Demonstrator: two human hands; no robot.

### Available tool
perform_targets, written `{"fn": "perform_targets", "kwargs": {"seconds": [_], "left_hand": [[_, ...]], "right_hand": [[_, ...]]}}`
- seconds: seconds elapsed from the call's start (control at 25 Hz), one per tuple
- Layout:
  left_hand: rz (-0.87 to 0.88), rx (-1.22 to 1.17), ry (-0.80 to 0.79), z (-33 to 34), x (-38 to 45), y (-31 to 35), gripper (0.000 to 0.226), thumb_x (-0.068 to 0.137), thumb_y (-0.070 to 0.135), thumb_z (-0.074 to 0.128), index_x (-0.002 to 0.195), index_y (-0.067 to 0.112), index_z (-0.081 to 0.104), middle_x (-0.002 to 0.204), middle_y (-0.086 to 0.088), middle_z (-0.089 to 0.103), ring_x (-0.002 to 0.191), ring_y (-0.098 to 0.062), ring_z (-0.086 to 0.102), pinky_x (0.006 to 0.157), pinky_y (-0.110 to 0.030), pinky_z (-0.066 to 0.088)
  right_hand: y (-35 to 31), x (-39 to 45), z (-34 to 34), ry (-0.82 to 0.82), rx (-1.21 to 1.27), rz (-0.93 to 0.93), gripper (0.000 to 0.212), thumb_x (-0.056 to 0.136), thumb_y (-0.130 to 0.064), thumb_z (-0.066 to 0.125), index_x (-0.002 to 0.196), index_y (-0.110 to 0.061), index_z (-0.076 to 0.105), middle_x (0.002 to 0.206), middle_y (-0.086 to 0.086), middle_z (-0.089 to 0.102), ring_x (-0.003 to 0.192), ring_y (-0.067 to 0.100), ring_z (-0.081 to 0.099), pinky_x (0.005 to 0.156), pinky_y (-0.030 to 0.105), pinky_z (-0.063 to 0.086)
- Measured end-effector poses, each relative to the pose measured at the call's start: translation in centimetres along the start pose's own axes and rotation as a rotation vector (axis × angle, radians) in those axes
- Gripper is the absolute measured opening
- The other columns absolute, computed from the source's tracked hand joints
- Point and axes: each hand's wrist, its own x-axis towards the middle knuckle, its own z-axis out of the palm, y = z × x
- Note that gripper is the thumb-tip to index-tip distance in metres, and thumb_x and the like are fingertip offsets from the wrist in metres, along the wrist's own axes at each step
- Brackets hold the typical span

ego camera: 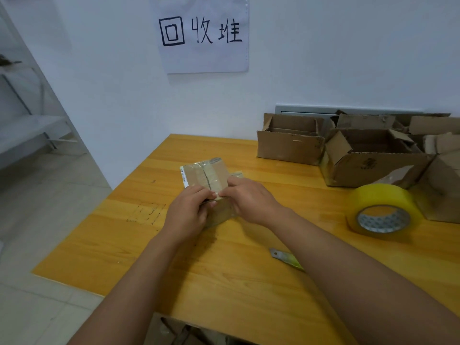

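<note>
Two hands meet on the small taped box [205,176] at the middle of the bench [224,282]: the left hand [190,211] grips its near end to steady it, while the right hand [249,196] pinches the tape edge, probably to peel it.

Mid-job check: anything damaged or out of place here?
The small box that the left hand and right hand pinch has a dark split along its taped top seam. The open boxes at back right have ragged, torn flaps. A cutter lies loose by the right forearm, metal tip showing.
</note>
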Motion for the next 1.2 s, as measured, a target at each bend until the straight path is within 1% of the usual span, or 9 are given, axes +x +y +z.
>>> {"fn": "perform_targets", "kwargs": {"seconds": [0.2,0.32,0.4,0.48,0.68,0.84,0.96,1.12,1.2], "left_hand": [[-0.030,0.070,-0.023,-0.1,0.2,1.1,0.012,0.090,0.025,0.067,0.100,0.020,0.065,0.094,0.009,0.058,0.088,-0.012,0.049,0.064,-0.018,0.034],[-0.038,0.122,0.015,0.3,0.3,2.0,0.012,0.087,0.020,0.071,0.099,0.019,0.069,0.092,0.007,0.060,0.088,-0.017,0.052,0.063,-0.026,0.036],[-0.050,0.157,0.040,0.7,0.2,2.3,0.010,0.086,0.014,0.072,0.095,0.017,0.070,0.089,0.006,0.062,0.085,-0.020,0.055,0.060,-0.028,0.036],[-0.065,0.182,0.057,1.0,0.0,2.5,0.009,0.085,0.011,0.072,0.092,0.016,0.070,0.088,0.005,0.063,0.082,-0.021,0.055,0.057,-0.029,0.037],[-0.031,0.181,0.043,2.4,1.3,4.3,0.006,0.088,0.009,0.067,0.092,0.014,0.066,0.094,0.005,0.064,0.086,-0.024,0.053,0.064,-0.032,0.040],[-0.032,0.233,0.034,4.2,2.3,5.7,0.013,0.084,0.001,0.067,0.089,0.012,0.062,0.092,0.001,0.063,0.079,-0.028,0.054,0.059,-0.032,0.035],[-0.038,0.315,0.062,5.1,2.3,6.0,0.021,0.077,-0.003,0.072,0.086,0.012,0.060,0.088,-0.003,0.062,0.072,-0.030,0.054,0.061,-0.031,0.031],[-0.208,0.325,0.080,5.3,2.8,6.1,0.016,0.082,0.003,0.065,0.092,0.014,0.060,0.100,-0.004,0.063,0.091,-0.030,0.057,0.077,-0.038,0.039],[-0.205,0.317,0.093,5.6,2.8,6.1,0.016,0.083,0.002,0.065,0.093,0.014,0.060,0.102,-0.005,0.063,0.092,-0.029,0.057,0.078,-0.037,0.039]], "right_hand": [[-0.3,-0.1,-0.9,-0.099,0.033,0.052,0.035,0.096,-0.020,0.053,0.130,-0.023,0.060,0.106,0.000,0.051,0.099,0.023,0.054,0.067,0.031,0.033],[0.3,-1.6,-2.6,-0.153,0.126,0.141,0.055,0.096,-0.028,0.057,0.148,-0.027,0.038,0.141,-0.004,0.048,0.124,0.021,0.048,0.086,0.030,0.040],[1.7,-3.3,-4.3,-0.141,0.145,0.216,0.058,0.097,-0.034,0.056,0.150,-0.028,0.033,0.150,-0.005,0.041,0.134,0.020,0.041,0.101,0.036,0.041],[3.8,-5.2,-6.1,-0.083,0.119,0.287,0.051,0.098,-0.037,0.054,0.146,-0.026,0.041,0.149,-0.004,0.044,0.135,0.019,0.041,0.107,0.037,0.039],[8.4,-9.9,-10.1,-0.033,-0.114,0.416,0.043,0.099,-0.042,0.051,0.137,-0.022,0.052,0.134,0.002,0.057,0.127,0.022,0.047,0.100,0.039,0.045],[10.9,-13.1,-10.5,-0.177,-0.349,0.554,0.048,0.096,-0.055,0.045,0.129,-0.022,0.056,0.128,0.006,0.058,0.122,0.028,0.048,0.104,0.045,0.040],[12.1,-14.8,-9.9,-0.259,-0.378,0.659,0.058,0.091,-0.065,0.045,0.128,-0.022,0.055,0.127,0.007,0.056,0.119,0.029,0.049,0.100,0.047,0.039],[12.5,-15.2,-9.8,-0.142,-0.313,0.675,0.049,0.087,-0.061,0.054,0.116,-0.022,0.058,0.113,0.002,0.060,0.105,0.024,0.052,0.097,0.046,0.042],[12.5,-15.3,-9.9,-0.087,-0.236,0.675,0.048,0.086,-0.058,0.057,0.118,-0.023,0.059,0.111,0.000,0.060,0.103,0.021,0.053,0.098,0.046,0.041]]}}
